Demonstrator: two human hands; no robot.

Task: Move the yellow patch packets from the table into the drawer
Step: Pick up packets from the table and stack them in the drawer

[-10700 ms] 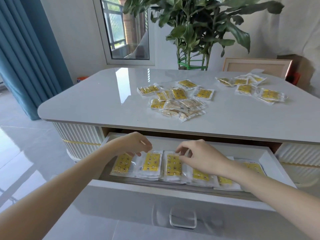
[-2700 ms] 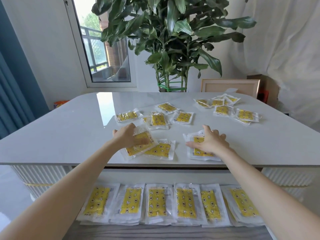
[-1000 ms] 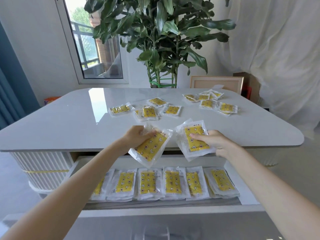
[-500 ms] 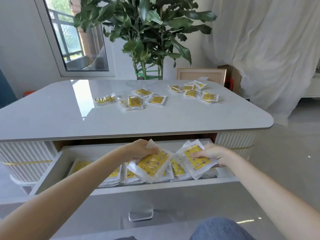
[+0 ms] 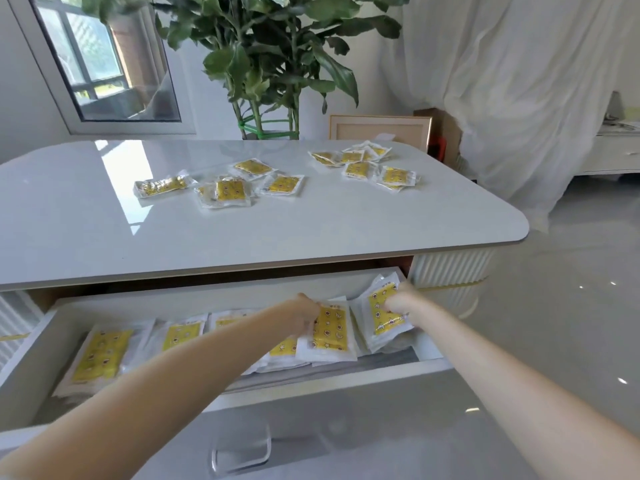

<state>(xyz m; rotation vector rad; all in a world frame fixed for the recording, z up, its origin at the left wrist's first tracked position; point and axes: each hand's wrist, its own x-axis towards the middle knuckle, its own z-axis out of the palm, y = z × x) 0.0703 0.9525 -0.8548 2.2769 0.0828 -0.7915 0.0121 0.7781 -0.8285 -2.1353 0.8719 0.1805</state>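
Note:
The white drawer [image 5: 311, 389] stands pulled out under the tabletop, and a row of yellow patch packets [image 5: 102, 355] lies along its floor. My left hand [image 5: 304, 311] grips a packet [image 5: 330, 329] that rests flat on the row at the drawer's right part. My right hand [image 5: 398, 301] holds another packet [image 5: 384, 311], tilted against the drawer's right end. Two loose groups of packets lie on the table, one in the middle [image 5: 228, 190] and one at the far right [image 5: 363, 162].
The glossy white table [image 5: 86, 216] overhangs the drawer's back. A metal handle [image 5: 240, 452] sits on the drawer front. A large potted plant [image 5: 263, 60], a wooden frame [image 5: 377, 128] and a white curtain [image 5: 512, 81] stand behind. Tiled floor [image 5: 571, 306] spreads to the right.
Both hands have gone down and to the right into the drawer with their packets. The left packet now lies flat on the row; the right one leans at the drawer's end.

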